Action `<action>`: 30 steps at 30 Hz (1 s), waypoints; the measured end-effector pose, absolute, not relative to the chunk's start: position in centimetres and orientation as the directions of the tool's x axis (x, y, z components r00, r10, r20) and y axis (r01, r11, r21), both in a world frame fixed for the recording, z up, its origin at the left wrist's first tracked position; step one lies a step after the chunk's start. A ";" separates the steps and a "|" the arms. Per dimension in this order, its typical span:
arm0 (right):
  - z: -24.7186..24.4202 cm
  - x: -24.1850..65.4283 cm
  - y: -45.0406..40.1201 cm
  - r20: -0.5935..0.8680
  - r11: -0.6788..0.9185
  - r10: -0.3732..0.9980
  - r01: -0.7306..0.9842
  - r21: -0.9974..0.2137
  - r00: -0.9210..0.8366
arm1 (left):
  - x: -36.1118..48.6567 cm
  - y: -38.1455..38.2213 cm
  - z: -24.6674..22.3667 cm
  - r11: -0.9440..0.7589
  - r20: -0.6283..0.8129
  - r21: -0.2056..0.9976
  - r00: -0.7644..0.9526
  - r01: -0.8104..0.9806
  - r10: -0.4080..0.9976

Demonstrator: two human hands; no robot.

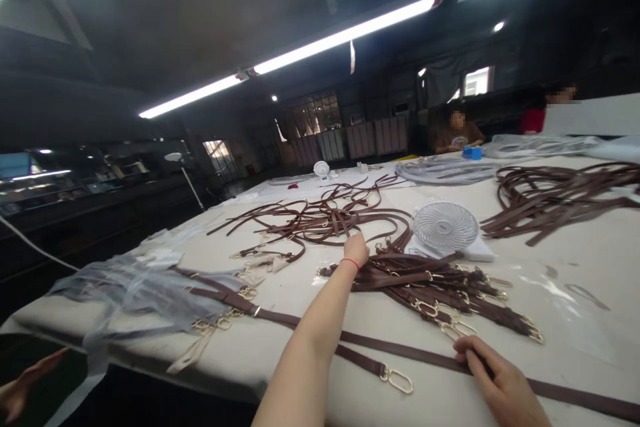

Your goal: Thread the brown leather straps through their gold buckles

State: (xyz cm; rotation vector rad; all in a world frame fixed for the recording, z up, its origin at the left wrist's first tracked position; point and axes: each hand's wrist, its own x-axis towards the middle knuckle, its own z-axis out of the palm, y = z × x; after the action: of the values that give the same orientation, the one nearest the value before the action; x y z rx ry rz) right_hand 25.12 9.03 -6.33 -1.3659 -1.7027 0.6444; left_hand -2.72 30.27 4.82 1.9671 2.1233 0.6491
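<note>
My left hand (356,250), with a red string around the wrist, reaches into the middle of the white table (560,280). Its fingers curl down at the edge of a tangle of brown leather straps (320,220), and a pile of straps with gold buckles (425,287) lies just below it. My right hand (497,380) is near the front edge, with its fingers curled over a long brown leather strap (400,350). That strap ends in an oval gold ring (400,381). The underside of my right hand's grip is hidden.
A white desk fan (445,225) stands beside the buckled pile. Another bundle of straps (560,203) lies at the right. Clear plastic sheeting (135,293) covers the left side. A co-worker's hand (20,383) shows at the lower left, and seated people (457,133) are at the far end.
</note>
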 end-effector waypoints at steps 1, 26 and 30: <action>-6.5 25.2 9.1 0.288 0.276 0.956 0.525 -0.805 -0.060 | -3.0 29.6 5.6 0.031 0.177 0.457 -0.125 0.889 0.976; -0.8 18.4 1.0 0.012 -0.053 0.969 -0.255 -0.965 -0.248 | 6.9 2.4 0.8 -0.023 0.002 0.976 -0.099 -0.216 0.995; -0.6 19.5 -1.0 -0.020 -0.105 0.950 -0.260 -0.960 -0.311 | 7.2 2.3 0.8 0.187 -0.146 0.865 0.123 -0.465 0.982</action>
State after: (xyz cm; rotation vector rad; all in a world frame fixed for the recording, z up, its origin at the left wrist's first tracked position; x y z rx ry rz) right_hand 19.46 -1.03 -0.62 -0.8814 -1.1821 1.5994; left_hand 7.20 2.34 0.83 0.7615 0.8619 1.2189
